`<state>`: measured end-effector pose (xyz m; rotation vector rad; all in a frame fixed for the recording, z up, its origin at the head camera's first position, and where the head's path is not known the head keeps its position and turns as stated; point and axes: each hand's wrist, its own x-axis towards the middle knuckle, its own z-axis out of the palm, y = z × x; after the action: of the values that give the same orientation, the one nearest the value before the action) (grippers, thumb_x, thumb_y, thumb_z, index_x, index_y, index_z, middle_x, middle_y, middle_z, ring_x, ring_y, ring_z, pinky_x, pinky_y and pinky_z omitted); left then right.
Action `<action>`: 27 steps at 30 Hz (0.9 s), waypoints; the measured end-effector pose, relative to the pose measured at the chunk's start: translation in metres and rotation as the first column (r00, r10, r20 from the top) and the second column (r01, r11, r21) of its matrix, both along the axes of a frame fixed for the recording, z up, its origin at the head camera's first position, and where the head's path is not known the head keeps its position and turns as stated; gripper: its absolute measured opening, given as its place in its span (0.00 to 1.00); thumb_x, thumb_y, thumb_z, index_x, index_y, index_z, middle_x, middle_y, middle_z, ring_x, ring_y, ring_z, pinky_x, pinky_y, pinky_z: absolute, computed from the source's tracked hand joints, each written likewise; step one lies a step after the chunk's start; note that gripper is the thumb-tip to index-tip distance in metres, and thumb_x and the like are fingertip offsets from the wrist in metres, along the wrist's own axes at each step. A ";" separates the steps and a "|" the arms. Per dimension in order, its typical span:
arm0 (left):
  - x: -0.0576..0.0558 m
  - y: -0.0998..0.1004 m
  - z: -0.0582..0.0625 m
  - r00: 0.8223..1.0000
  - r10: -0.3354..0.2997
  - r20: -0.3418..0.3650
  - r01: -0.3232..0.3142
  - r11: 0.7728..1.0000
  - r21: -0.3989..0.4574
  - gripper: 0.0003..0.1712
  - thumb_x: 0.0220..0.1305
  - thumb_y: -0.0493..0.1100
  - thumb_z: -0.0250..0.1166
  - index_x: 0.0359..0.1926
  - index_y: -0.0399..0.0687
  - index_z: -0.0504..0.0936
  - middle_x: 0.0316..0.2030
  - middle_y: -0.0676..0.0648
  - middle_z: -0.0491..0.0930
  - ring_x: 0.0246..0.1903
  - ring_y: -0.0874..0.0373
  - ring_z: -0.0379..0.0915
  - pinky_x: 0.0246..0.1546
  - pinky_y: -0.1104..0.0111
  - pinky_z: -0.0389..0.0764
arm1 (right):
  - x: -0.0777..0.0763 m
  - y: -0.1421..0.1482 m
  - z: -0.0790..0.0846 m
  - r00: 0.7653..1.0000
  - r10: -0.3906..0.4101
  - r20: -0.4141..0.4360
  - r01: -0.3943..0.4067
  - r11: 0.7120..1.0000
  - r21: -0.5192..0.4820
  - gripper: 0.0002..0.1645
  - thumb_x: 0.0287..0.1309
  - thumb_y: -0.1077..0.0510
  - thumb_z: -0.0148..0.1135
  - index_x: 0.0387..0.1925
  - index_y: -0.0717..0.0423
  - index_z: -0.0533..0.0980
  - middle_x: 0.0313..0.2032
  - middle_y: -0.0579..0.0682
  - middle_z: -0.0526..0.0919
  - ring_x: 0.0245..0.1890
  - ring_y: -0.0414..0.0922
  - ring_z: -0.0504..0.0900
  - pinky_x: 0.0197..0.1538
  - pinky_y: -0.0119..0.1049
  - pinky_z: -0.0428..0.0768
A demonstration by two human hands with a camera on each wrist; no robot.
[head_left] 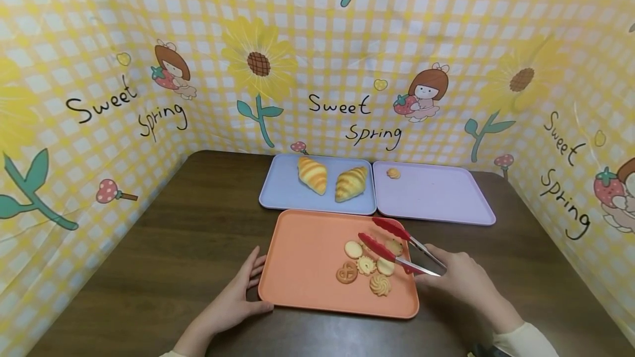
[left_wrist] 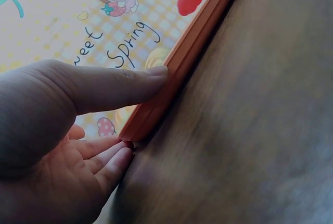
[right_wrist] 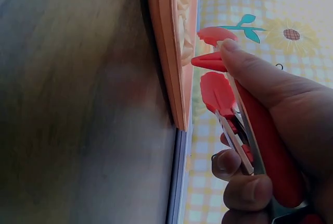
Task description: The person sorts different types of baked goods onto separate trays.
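Note:
My right hand [head_left: 461,280] grips a pair of red-tipped metal tongs [head_left: 416,268], their jaws spread over the right part of an orange tray [head_left: 302,269]. Several cookies lie there, among them a pretzel-shaped cookie [head_left: 346,272], a swirl cookie [head_left: 380,285] and a plain round cookie [head_left: 354,249]. The tongs partly hide the farther cookies; whether they touch any, I cannot tell. At the tray's near left corner is my left hand [head_left: 238,293], its extended thumb [left_wrist: 125,86] against the near wall and its fingertips touching the left side.
Behind the orange tray, a blue tray [head_left: 278,194] holds two croissants [head_left: 312,176]. Right of it stands a lilac tray [head_left: 436,194] with one small cookie [head_left: 393,173] near its far left corner. A checked cloth [head_left: 337,59] surrounds the brown table [head_left: 163,247] at the back and sides.

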<state>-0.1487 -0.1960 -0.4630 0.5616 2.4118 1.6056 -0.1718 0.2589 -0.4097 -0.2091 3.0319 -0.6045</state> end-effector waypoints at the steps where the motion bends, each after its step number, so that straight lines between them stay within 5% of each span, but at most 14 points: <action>1: 0.000 0.000 0.000 1.000 -0.001 0.001 0.001 1.000 0.001 0.67 0.55 0.39 0.76 0.76 0.32 0.33 0.72 0.26 0.51 0.70 0.32 0.50 0.63 0.70 0.67 | 0.000 0.000 -0.001 1.000 0.003 0.004 -0.003 1.000 -0.001 0.53 0.43 0.31 0.75 0.63 0.60 0.75 0.44 0.62 0.85 0.35 0.51 0.83 0.34 0.53 0.80; 21: 0.000 0.001 0.001 1.000 0.008 0.013 -0.007 1.000 -0.004 0.67 0.54 0.39 0.77 0.77 0.32 0.34 0.72 0.27 0.51 0.71 0.33 0.51 0.64 0.69 0.66 | -0.001 -0.003 -0.006 0.998 -0.006 0.059 0.005 1.000 0.020 0.52 0.44 0.30 0.73 0.63 0.60 0.75 0.44 0.61 0.85 0.35 0.50 0.81 0.33 0.50 0.80; 27: -0.001 0.001 0.000 1.000 0.004 0.011 -0.004 1.000 -0.006 0.67 0.55 0.39 0.76 0.76 0.32 0.33 0.72 0.26 0.51 0.70 0.33 0.51 0.64 0.69 0.66 | 0.000 -0.004 -0.004 0.998 -0.008 0.068 0.007 1.000 0.015 0.53 0.44 0.30 0.73 0.63 0.62 0.75 0.48 0.65 0.83 0.41 0.55 0.83 0.38 0.57 0.81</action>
<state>-0.1497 -0.1954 -0.4627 0.5464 2.4105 1.5982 -0.1719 0.2546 -0.4133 -0.1730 2.9723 -0.5767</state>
